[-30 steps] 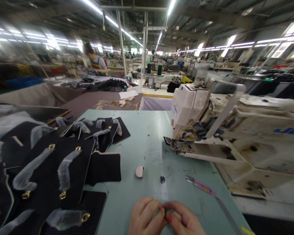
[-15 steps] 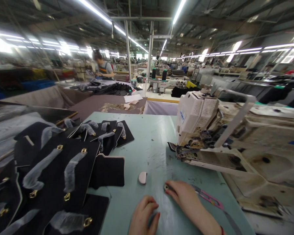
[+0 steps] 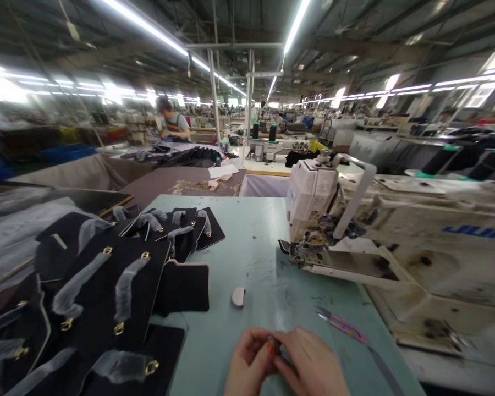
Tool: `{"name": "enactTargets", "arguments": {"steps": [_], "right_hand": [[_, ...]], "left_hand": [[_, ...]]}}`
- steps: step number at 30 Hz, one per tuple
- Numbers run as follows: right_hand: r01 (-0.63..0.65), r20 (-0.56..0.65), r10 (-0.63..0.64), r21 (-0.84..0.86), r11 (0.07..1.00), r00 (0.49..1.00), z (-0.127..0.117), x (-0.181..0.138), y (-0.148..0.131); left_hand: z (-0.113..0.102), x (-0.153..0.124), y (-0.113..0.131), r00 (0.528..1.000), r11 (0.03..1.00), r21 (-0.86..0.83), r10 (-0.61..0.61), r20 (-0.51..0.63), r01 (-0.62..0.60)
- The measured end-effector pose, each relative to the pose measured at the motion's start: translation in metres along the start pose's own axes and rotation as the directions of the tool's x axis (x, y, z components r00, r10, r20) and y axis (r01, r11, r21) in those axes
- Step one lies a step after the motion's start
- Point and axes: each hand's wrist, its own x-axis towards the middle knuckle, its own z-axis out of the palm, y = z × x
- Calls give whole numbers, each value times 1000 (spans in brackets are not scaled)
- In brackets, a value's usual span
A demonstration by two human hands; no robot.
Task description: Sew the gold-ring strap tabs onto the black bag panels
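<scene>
Small dark part [image 3: 274, 343], mostly hidden, sits between fingertips of left hand [image 3: 246, 360] and right hand [image 3: 311, 360], both pinching it over counter [image 3: 256, 258]. Step looks like close two-handed fiddling; next move likely calls for light, steady grip. Pink-handled thread snips [image 3: 335, 319] near right hand; Juki sewing machine [image 3: 309, 192] beyond.

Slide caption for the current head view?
Left hand and right hand meet around a small object, mostly hidden, over a green worktable, sewing machine and pink-handled snips to the right.
</scene>
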Motion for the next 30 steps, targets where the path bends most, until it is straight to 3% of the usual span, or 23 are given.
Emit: {"name": "enactTargets", "arguments": {"steps": [4,9,15,23,30], "right_hand": [[-83,-29,91,203,976,995,-22,7,-10],[-156,78,137,337,928,987,-35,-6,-8],[-173,-17,186,285,943,982,-35,-20,-14],[-184,-118,223,276,944,968,-35,-22,-17],[-63,-205,100,180,982,974,-38,-3,-22]], "left_hand": [[7,-13,7,998,999,-21,-40,-42,40],[15,-27,11,994,993,-39,-109,-12,108],[19,-37,8,976,977,-58,-197,94,203],[16,-40,4,961,970,-49,-226,160,237],[17,-44,5,963,982,46,-189,191,183]]}}
